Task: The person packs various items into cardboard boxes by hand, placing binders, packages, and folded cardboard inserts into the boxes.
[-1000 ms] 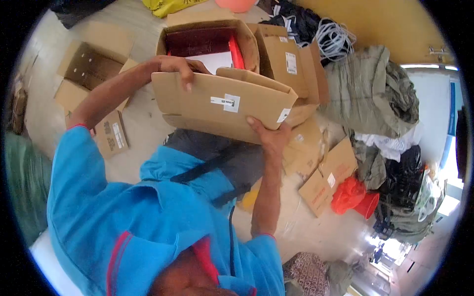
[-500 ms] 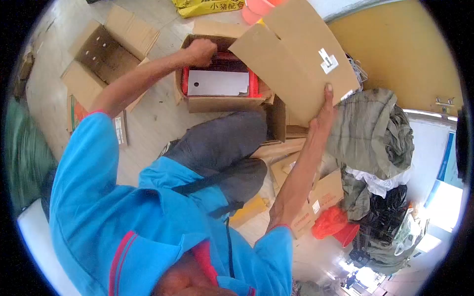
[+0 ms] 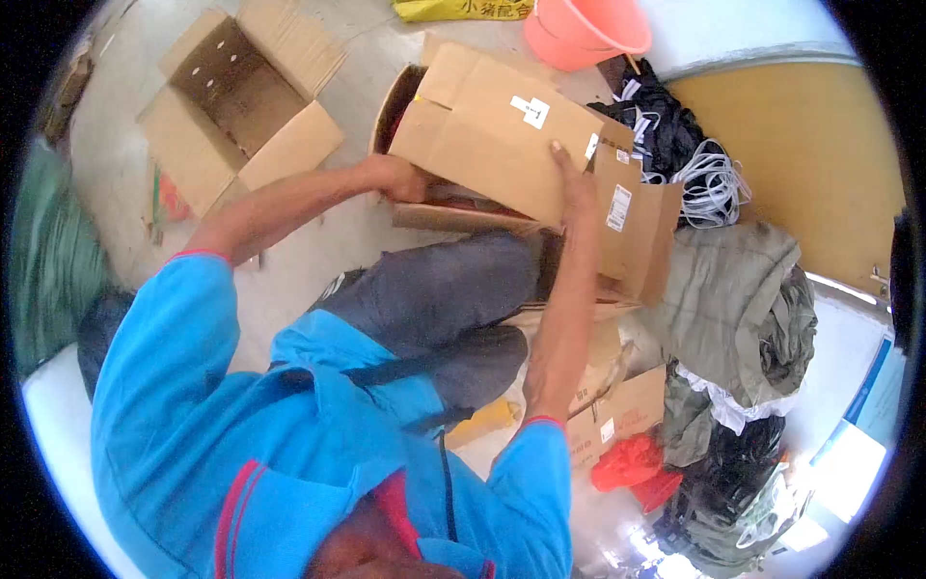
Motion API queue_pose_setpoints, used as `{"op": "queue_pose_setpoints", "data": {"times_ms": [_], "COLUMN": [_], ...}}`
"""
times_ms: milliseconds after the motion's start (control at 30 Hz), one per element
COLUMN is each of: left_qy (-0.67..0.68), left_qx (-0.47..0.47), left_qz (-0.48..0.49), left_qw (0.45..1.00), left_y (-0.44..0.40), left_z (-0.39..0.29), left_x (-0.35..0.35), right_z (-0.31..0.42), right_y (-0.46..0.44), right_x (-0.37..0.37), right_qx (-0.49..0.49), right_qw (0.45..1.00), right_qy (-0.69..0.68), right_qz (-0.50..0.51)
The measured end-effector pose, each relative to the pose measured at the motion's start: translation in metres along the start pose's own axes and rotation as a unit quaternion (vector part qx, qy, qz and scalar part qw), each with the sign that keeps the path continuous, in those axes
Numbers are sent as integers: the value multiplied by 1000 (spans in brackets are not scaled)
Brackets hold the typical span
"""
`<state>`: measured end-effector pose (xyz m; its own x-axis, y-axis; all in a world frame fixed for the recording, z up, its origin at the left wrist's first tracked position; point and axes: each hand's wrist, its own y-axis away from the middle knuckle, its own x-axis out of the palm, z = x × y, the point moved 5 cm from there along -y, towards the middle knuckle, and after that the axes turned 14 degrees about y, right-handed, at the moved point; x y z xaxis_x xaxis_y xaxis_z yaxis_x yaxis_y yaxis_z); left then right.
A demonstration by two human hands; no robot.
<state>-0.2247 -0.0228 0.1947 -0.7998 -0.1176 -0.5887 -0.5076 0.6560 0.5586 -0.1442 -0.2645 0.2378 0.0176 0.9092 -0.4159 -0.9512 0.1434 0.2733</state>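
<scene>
A flattened cardboard box [image 3: 482, 121] with a white label lies slanted over the opening of an open carton [image 3: 463, 218]. My right hand [image 3: 576, 188] grips its right edge, the thumb on top near the label. At the carton's near left corner is my left hand [image 3: 398, 178], its fingers bent and partly hidden by the carton and the flat cardboard. Only a strip of the carton's dark inside shows at the left and along the near side. My knees are just in front of the carton.
Another open carton [image 3: 241, 101] stands at the upper left. A pink bucket [image 3: 586, 34] is at the top, white cable [image 3: 712, 183] at the right. Beside my right arm are an upright carton [image 3: 622, 212], grey-green cloth [image 3: 723, 299] and a red bag [image 3: 627, 461].
The flat cardboard has come down from the raised right side onto the open carton, covering the white sheet and red lining. My left hand has moved from the carton's far side to its near left corner.
</scene>
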Motion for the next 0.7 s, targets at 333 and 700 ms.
{"op": "queue_pose_setpoints", "data": {"times_ms": [333, 700], "left_qy": [138, 127], "left_qx": [-108, 157], "left_qz": [85, -337], "left_qw": [981, 919], "left_y": [-35, 13], "left_z": [41, -14], "left_x": [45, -7], "right_z": [-10, -1], "right_y": [-16, -16], "right_x": [-1, 16], "right_qx": [77, 86], "right_qw": [991, 971], "right_qy": [72, 163], "right_qz": [77, 156]}}
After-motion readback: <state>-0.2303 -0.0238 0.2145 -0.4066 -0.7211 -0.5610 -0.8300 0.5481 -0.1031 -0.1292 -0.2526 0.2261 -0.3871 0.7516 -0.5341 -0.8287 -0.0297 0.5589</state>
